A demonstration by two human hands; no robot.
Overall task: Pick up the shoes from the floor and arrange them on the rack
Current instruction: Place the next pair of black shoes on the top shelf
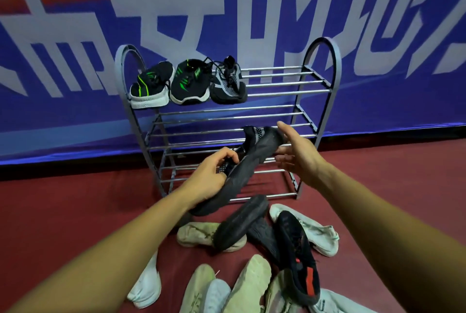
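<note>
Grey metal rack, black shoes with neon-green stripes, grey-and-black speckled shoe, dark red floor, blue banner with white lettering, black shoe with red patch

Shiny metal bars across the rack, matt rough rubber sole on the held black shoe, knitted mesh cloth uppers, smooth matt red floor

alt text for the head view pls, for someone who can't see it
A person's left hand grips a dark shoe in front of a metal rack, right hand open beside it. Three sneakers sit on the top shelf; a pile of shoes remains on the floor.
</note>
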